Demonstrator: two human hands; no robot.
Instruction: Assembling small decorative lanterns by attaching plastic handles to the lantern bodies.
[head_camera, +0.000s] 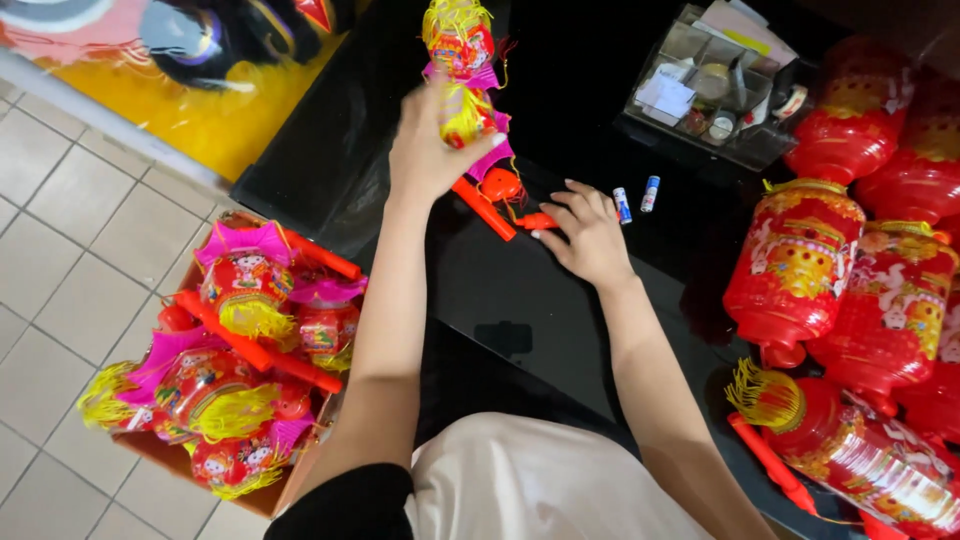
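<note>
Fingers, left: my left hand (432, 140) closes around a small lantern (462, 70); the fingers wrap its lower part, near the yellow fringe, and the picture is a bit blurred there.
Fingers, right: my right hand (588, 235) lies flat on the black table (500, 290), fingers a little spread; the tips touch a small red piece (537, 221).
Lantern place: it is up in the air over the far part of the table, upright, with pink ruffles and a yellow top.
Why held so: I think I lift it so its red stick (482, 208) and an orange bulb piece (501, 185) can hang free under my hand.
Why the right hand is low: it seems to keep the red piece steady on the table; I cannot tell if it pinches it.
Batteries: two small batteries (636, 198) lie just beside my right fingers, not touched.
Left arm pose: stretched forward and raised, wrist bent a little.
Right arm pose: stretched forward, forearm low over the table, palm down.
Box: a cardboard box (255, 495) on the tiled floor at my left holds more small lanterns with pink and yellow trim.
Big lanterns: large red lanterns (800, 260) are heaped on the right, well apart from my hands.
Organizer: a clear organizer (715, 85) with small items stands far on the table.
</note>
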